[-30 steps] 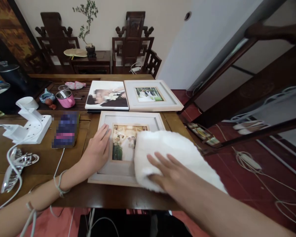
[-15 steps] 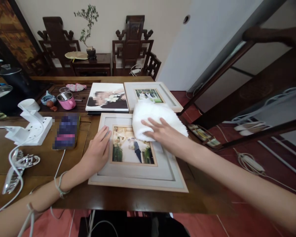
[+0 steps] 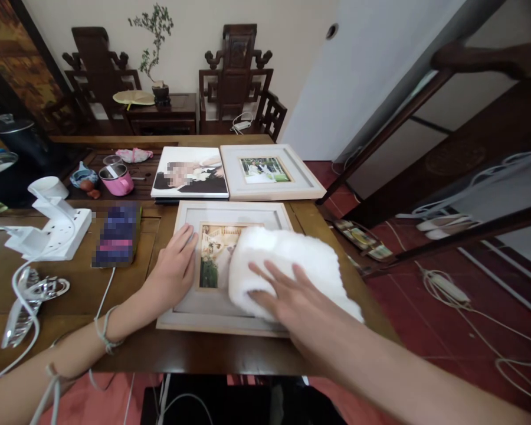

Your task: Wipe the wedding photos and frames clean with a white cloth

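A light-framed picture (image 3: 223, 324) lies flat on the wooden table in front of me; its photo (image 3: 210, 260) is partly covered. My left hand (image 3: 174, 265) rests on the left border of this frame, its fingers stretched out along it. Over the right half of the picture lies a fluffy white cloth (image 3: 287, 251), its right end hanging past the frame. My right hand (image 3: 287, 292) holds that cloth against the picture from above, fingers bent into it; the fingertips sink partly into a fold.
Behind stand a second framed picture (image 3: 307, 177) and a white photo panel (image 3: 212, 183), both lying flat. To the left are a phone (image 3: 117, 236), a power strip (image 3: 68, 233), a silver hair claw (image 3: 26, 307) with cables, and a pink cup (image 3: 119, 180).
My right hand and the white cloth have slid down toward me, from the frame's upper right to its lower right. The far framed picture is now uncovered. My left hand stays in place.
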`<state>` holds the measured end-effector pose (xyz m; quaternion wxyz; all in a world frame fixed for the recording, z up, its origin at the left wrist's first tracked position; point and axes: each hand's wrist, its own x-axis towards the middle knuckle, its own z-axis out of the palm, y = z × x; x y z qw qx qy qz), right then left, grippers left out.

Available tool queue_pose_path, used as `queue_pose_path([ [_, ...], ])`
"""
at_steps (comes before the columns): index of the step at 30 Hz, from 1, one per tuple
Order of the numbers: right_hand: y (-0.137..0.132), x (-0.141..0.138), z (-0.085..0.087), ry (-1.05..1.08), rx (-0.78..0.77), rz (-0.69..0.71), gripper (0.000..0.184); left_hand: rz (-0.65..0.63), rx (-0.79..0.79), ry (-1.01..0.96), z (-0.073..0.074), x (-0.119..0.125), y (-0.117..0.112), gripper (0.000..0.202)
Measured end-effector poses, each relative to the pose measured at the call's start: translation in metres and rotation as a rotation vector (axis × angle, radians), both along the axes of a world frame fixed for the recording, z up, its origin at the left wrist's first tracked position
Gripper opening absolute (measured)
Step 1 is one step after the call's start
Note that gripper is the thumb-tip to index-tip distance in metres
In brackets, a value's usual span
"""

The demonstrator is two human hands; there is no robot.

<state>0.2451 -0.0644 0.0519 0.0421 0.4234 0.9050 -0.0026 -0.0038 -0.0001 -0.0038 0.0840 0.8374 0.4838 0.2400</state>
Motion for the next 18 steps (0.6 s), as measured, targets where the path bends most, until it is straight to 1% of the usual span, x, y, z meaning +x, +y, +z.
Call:
queue_pose_path([
  [2, 0.033, -0.002, -0.004, -0.063, 0.051, -0.049, 0.075, 0.002, -0.007, 0.002, 0.001, 0.000, 0.000, 0.042],
  [3, 0.050, -0.003, -0.005, -0.088, 0.083, -0.067, 0.077, 0.006, -0.011, 0.000, 0.001, 0.000, 0.000, 0.041],
  [5, 0.076, -0.004, -0.005, -0.121, 0.143, -0.060, 0.074, 0.008, -0.012, -0.012, 0.002, 0.000, 0.000, 0.041],
  [7, 0.090, -0.005, -0.003, -0.138, 0.164, -0.007, 0.069, 0.004, -0.008, -0.025, 0.001, 0.000, 0.000, 0.041],
  [8, 0.091, -0.005, -0.001, -0.146, 0.157, 0.019, 0.067, 0.004, -0.007, -0.031, 0.001, 0.000, 0.000, 0.041],
  [9, 0.089, -0.006, 0.000, -0.151, 0.139, 0.036, 0.067, 0.005, -0.006, -0.036, 0.000, -0.001, 0.000, 0.041],
  [11, 0.073, -0.007, 0.001, -0.151, 0.081, 0.050, 0.066, 0.008, -0.007, -0.041, -0.001, -0.001, 0.000, 0.041],
  [14, 0.033, -0.004, 0.003, -0.113, -0.046, 0.074, 0.057, 0.009, -0.008, -0.043, -0.002, -0.001, 0.000, 0.041],
  [16, 0.004, 0.000, 0.007, -0.043, -0.126, 0.133, 0.046, 0.013, -0.013, -0.044, -0.002, 0.000, 0.000, 0.041],
  [18, -0.018, 0.002, 0.014, 0.033, -0.194, 0.194, 0.037, 0.023, -0.018, -0.045, -0.001, 0.001, -0.001, 0.041],
])
